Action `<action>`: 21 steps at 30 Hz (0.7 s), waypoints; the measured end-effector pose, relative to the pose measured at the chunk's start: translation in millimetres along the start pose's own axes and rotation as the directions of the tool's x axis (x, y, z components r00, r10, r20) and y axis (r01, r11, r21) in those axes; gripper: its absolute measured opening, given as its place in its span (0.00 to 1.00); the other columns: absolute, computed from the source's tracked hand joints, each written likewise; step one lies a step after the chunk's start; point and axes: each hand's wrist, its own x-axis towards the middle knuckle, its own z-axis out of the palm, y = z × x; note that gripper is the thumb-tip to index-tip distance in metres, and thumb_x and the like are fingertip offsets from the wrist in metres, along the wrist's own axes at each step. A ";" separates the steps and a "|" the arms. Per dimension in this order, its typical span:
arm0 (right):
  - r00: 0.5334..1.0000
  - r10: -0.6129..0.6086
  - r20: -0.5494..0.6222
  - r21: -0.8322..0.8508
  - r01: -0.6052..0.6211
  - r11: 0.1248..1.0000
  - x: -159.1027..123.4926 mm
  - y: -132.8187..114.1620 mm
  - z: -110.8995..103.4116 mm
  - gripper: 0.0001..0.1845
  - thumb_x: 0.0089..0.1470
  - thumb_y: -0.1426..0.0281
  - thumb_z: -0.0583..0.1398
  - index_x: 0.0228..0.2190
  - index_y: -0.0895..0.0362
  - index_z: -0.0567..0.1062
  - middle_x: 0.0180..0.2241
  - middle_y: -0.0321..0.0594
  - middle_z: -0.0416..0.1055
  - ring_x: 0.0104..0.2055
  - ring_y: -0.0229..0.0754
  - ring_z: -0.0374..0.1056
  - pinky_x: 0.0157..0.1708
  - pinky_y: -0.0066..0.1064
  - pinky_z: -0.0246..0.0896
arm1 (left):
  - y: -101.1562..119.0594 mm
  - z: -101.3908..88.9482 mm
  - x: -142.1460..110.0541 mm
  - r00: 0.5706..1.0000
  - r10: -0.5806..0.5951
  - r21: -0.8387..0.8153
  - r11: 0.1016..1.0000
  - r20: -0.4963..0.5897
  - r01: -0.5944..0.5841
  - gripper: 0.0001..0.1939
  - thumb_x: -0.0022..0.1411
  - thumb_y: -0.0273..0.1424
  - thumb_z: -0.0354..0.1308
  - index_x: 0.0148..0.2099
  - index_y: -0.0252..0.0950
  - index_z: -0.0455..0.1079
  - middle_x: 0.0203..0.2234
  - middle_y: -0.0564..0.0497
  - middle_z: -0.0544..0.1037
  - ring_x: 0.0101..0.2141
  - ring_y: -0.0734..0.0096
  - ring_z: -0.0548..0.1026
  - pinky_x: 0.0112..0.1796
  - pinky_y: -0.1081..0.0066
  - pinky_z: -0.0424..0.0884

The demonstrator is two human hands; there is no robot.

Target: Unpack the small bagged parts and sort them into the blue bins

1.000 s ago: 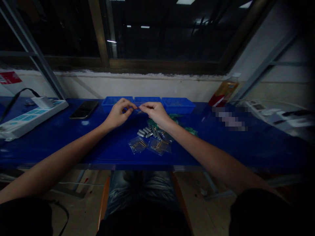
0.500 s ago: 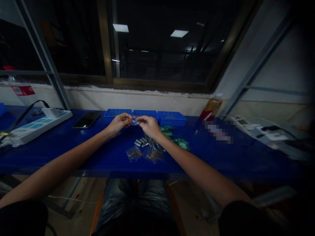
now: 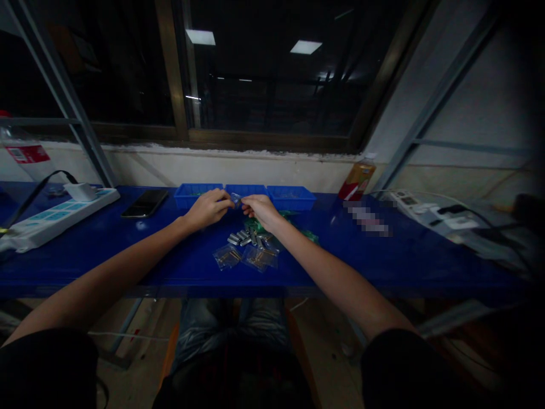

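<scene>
Between my two hands is a small clear plastic bag [image 3: 235, 198], held up in front of the blue bins. My left hand [image 3: 210, 208] pinches its left side. At its right side my right hand [image 3: 260, 210] has thumb and forefinger closed on the edge. What the bag contains is too small to make out. Below the hands lie several short silver metal cylinders [image 3: 244, 236]. Nearer me are clear bags with brass-coloured pins [image 3: 227, 257] and another such bag [image 3: 259, 257]. Green packets [image 3: 289, 216] lie partly hidden behind my right hand and wrist.
Three blue bins [image 3: 292, 196] stand along the back of the blue table [image 3: 170, 267]. To the left are a phone [image 3: 145, 203] and a white power strip [image 3: 63, 218]. A drink bottle [image 3: 357, 179] and another power strip [image 3: 430, 213] with cables are on the right.
The view has shifted slightly. My hands have drawn a little apart, so more of the small bag shows between them. Both keep their pinch on it.
</scene>
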 end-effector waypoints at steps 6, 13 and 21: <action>0.995 -0.097 -0.015 -0.157 0.093 0.983 -0.1 1.8 -0.1 0.06 0.47 0.69 0.58 0.24 0.60 0.69 0.19 0.33 0.65 0.18 0.29 0.58 0.17 0.22 0.48 | 0.4 -0.3 -3.0 1.000 0.003 0.020 1.000 0.023 -0.003 0.12 0.60 0.24 0.46 0.38 0.36 0.71 0.36 0.46 0.70 0.37 0.66 0.64 0.39 0.68 0.62; 0.811 -0.577 0.091 -0.548 0.525 0.651 -1.1 12.1 0.6 0.03 0.48 0.71 0.55 0.27 0.57 0.68 0.19 0.32 0.63 0.24 0.34 0.60 0.28 0.26 0.53 | 17.5 3.9 -2.3 0.805 -0.564 -0.522 0.638 0.182 0.565 0.22 0.60 0.43 0.45 0.40 0.31 0.70 0.31 0.45 0.71 0.33 0.65 0.68 0.35 0.68 0.63; 0.741 -0.630 0.233 -0.587 0.624 0.516 -16.2 8.3 5.3 0.06 0.49 0.73 0.53 0.28 0.57 0.71 0.29 0.37 0.66 0.32 0.36 0.62 0.34 0.26 0.55 | 6.9 8.2 -3.7 0.527 -0.747 -0.773 0.028 0.405 0.634 0.15 0.48 0.39 0.59 0.32 0.31 0.67 0.22 0.52 0.69 0.21 0.78 0.65 0.22 0.78 0.58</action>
